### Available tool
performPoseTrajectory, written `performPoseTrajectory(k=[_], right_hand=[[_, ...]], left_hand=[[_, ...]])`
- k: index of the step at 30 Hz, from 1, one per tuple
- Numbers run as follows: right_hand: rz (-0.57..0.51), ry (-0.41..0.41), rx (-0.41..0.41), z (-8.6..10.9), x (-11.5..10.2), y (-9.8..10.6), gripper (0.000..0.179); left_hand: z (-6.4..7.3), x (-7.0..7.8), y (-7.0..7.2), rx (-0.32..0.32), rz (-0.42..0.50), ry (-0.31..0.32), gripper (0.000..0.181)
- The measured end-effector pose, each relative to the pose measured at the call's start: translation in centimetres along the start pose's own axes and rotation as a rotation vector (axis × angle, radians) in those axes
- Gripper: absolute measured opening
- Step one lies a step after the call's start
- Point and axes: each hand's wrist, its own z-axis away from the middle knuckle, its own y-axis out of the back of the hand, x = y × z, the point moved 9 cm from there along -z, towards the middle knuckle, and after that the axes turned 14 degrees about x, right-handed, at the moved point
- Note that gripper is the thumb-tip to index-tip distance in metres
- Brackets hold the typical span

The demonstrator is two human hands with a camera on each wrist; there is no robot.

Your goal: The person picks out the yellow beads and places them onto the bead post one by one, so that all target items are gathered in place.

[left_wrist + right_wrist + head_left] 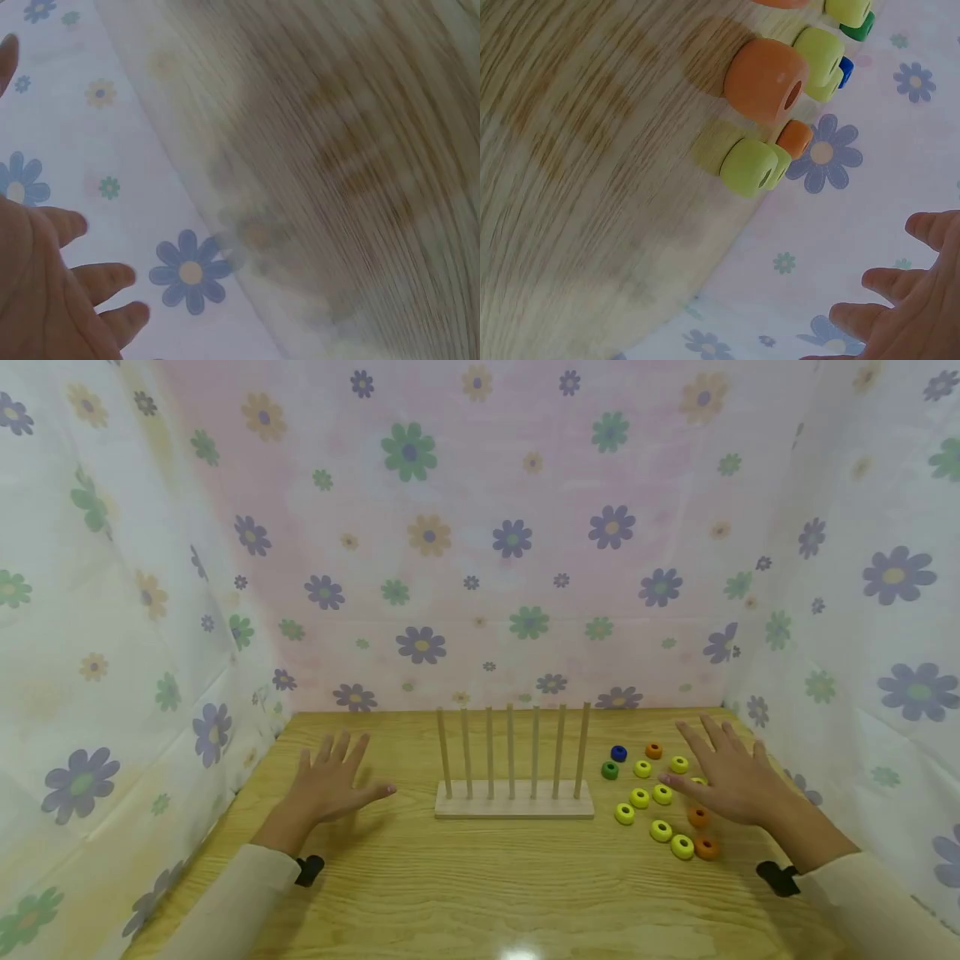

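Observation:
My left hand (330, 785) hovers over the left part of the table, fingers spread and palm bare. My right hand (731, 777) is spread out above the beads on the right and holds nothing. Between the hands stands a wooden peg rack (513, 810) with several upright pegs, no beads on them. Yellow beads (661, 831) lie scattered beside the rack's right end, among orange beads (706, 847), one green bead (610, 770) and one blue bead (618, 753). In the right wrist view an orange bead (761, 79) shows its hole, below the hand's level.
The wood-grain table (487, 885) is walled in by flowered cloth (480, 485) at the back and on both sides. Black wrist bands (309, 870) show at both cream sleeves (240, 893).

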Motion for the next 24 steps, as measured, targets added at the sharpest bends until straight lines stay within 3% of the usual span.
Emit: performPoseTrajectory(k=[6,11,17,24], right_hand=[[-0.107,0.017,0.021,-0.2,0.6,-0.2,0.098],[-0.239,-0.03,0.008,-0.5,1.2,-0.3,0.094],[-0.295,-0.043,0.047,-0.8,1.8,-0.1,0.082],[-0.365,-0.062,0.106,-0.4,2.0,-0.2,0.068]], left_hand=[[0.0,0.9,-1.1,-0.055,0.094,0.008,0.119],[0.0,1.5,-1.6,-0.075,0.18,0.025,0.119],[-0.1,2.7,-2.0,-0.066,0.298,0.017,0.117],[-0.5,3.8,-3.0,-0.083,0.478,0.068,0.113]])
